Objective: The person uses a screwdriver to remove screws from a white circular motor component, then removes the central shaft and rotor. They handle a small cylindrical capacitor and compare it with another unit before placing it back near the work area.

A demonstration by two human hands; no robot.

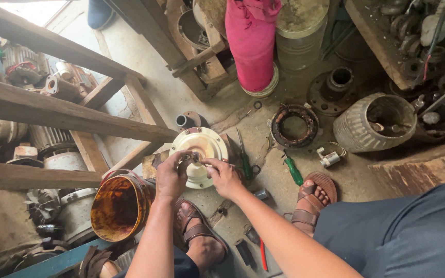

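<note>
A round cream-coloured metal cover [205,144] with a raised hub lies on the concrete floor in front of me. My left hand [171,175] grips a small dark part at the hub's centre, fingers closed around it. My right hand [224,177] rests on the cover's lower right edge, fingertips pinching at the same centre spot. What exactly sits between the fingers is hidden by them. My sandalled feet [200,232] stand just below the cover.
An orange rusty bucket [120,206] stands left of my hands. Two green-handled screwdrivers [293,171] lie to the right, near a rusty stator ring [294,125] and a ribbed grey motor housing [373,123]. Wooden beams [57,113] cross the left side; a pink cloth-covered object [252,44] stands behind.
</note>
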